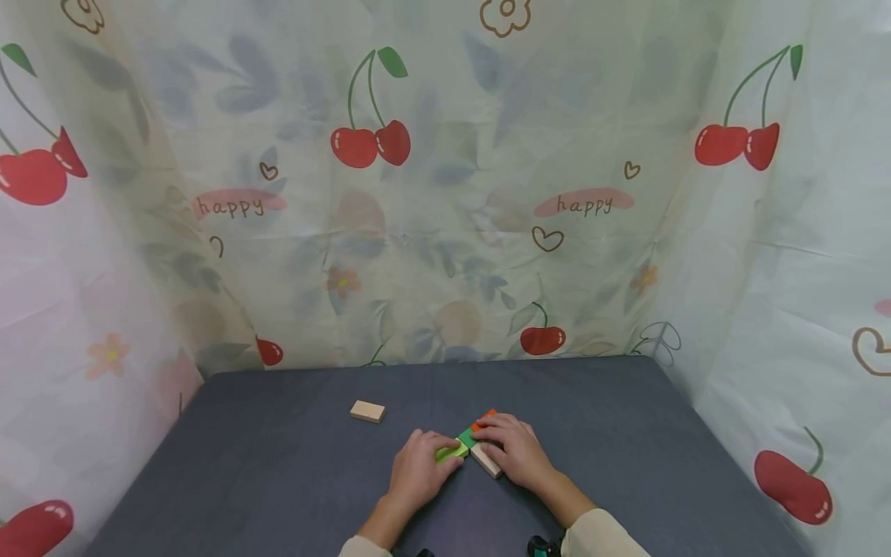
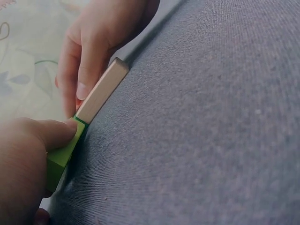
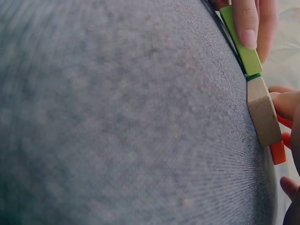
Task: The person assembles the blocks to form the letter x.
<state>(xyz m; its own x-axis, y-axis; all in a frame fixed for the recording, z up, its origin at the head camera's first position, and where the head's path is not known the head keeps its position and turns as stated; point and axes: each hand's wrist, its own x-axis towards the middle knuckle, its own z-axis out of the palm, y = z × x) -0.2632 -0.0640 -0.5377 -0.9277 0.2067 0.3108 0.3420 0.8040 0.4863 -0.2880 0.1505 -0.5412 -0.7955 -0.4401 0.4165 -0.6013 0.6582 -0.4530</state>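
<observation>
My left hand (image 1: 420, 466) grips a light green block (image 2: 69, 145) between thumb and fingers on the dark cloth. The block's inner end meets a dark green block (image 1: 466, 439). Beyond that, an orange block (image 1: 493, 412) carries the line on toward the upper right, partly hidden by my right hand (image 1: 518, 450). That hand pinches the orange block, its thumb on the near side. A plain wooden block (image 3: 264, 115) extends from the dark green one toward the lower right, forming an angle with the orange block.
Apart from the others, a second plain wooden block (image 1: 367, 411) lies flat to the left and farther back. The dark cloth-covered table (image 1: 292, 472) is enclosed by cherry-patterned curtains (image 1: 445, 193) at the back and both sides. A small black object (image 1: 543, 546) shows by the right sleeve.
</observation>
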